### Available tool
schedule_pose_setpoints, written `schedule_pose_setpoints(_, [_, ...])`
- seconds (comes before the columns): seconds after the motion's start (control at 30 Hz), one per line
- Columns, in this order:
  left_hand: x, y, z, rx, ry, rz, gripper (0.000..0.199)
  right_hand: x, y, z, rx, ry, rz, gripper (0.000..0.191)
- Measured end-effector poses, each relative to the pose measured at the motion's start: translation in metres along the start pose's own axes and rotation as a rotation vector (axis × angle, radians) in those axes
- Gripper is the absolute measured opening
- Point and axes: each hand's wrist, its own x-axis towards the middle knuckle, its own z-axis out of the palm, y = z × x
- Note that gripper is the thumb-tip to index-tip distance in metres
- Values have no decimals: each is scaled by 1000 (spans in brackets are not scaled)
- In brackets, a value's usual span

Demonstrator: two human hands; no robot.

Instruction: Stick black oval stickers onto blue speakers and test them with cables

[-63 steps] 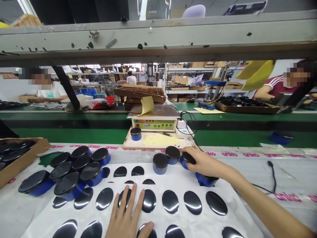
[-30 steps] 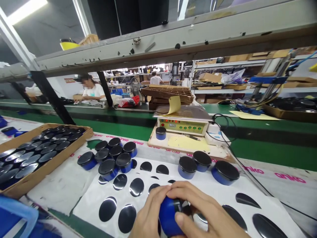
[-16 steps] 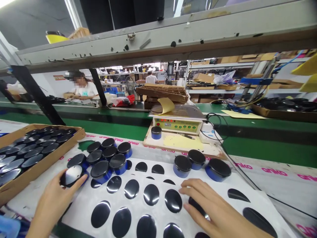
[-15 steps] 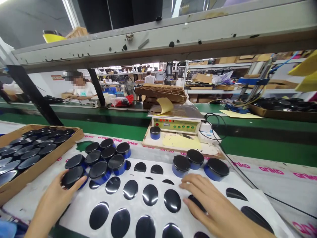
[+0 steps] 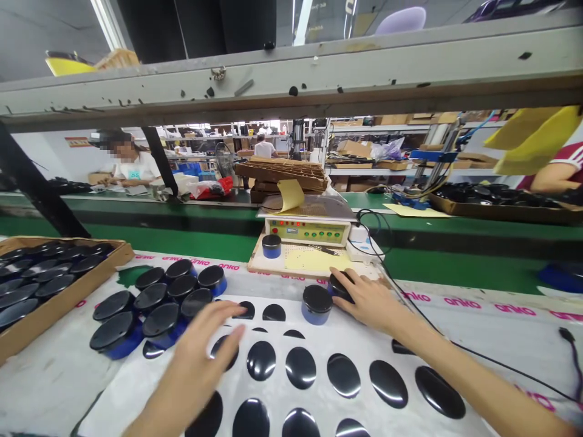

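Observation:
My right hand [image 5: 364, 300] has its fingers round a blue round piece with a black top [image 5: 339, 286]. Just left of that, a similar round piece [image 5: 317, 303] stands upright on the white sheet. My left hand [image 5: 198, 349] holds nothing; its fingers are spread above the white sheet [image 5: 136, 388] and partly cover it. Rows of glossy black discs [image 5: 300, 368] lie on this sheet. Beyond my left hand stands a cluster of several more blue pieces with black tops [image 5: 164, 321].
A cardboard tray [image 5: 113, 255] of black-topped pieces stands at the left. At the back is an electrical box with lit buttons [image 5: 307, 232], one round piece [image 5: 272, 246] before it. A black cable [image 5: 432, 321] crosses the right side. A shelf beam [image 5: 255, 91] spans above.
My left hand has let go of a round piece in the left cluster and moved right. My right hand has reached farther back onto a round piece. The view has turned slightly right.

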Motion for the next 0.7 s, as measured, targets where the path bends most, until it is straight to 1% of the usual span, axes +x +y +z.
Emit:
schedule_pose_setpoints(0.07, [14, 24, 28, -58, -233, 134, 26, 2, -6, 2, -1, 14, 93, 56])
schedule_pose_setpoints(0.1, [21, 32, 43, -74, -308, 184, 31, 3, -8, 3, 5, 21, 127, 56])
schedule_pose_setpoints(0.17, [35, 42, 69, -84, -368, 246, 49, 3, -9, 2, 34, 25, 155, 56])
schedule_pose_setpoints(0.2, [41, 45, 80, -86, -370, 266, 57, 1, -7, 1, 56, 25, 154, 56])
schedule_pose_setpoints(0.23, [47, 48, 89, -91, -369, 282, 61, -1, -4, 0, 79, 25, 145, 56])
schedule_pose_setpoints(0.3, [55, 54, 103, -112, -376, 317, 54, -10, 3, -2, 128, 27, 111, 56])
schedule_pose_setpoints(0.37, [59, 60, 112, -137, -395, 358, 42, -23, 12, -2, 174, 35, 74, 55])
schedule_pose_setpoints(0.4, [60, 64, 116, -146, -404, 376, 40, -30, 15, -2, 195, 40, 58, 54])
schedule_pose_setpoints(0.5, [62, 73, 131, -153, -412, 405, 44, -46, 21, 0, 231, 77, 43, 54])
schedule_pose_setpoints(0.57, [62, 75, 140, -147, -394, 396, 51, -50, 29, -1, 222, 125, 56, 51])
schedule_pose_setpoints(0.63, [59, 71, 143, -141, -368, 373, 59, -47, 49, -3, 186, 193, 121, 47])
schedule_pose_setpoints(0.67, [56, 64, 141, -128, -349, 360, 63, -44, 67, -5, 157, 233, 186, 45])
schedule_pose_setpoints(0.7, [54, 55, 137, -115, -330, 351, 65, -43, 90, -6, 122, 278, 275, 44])
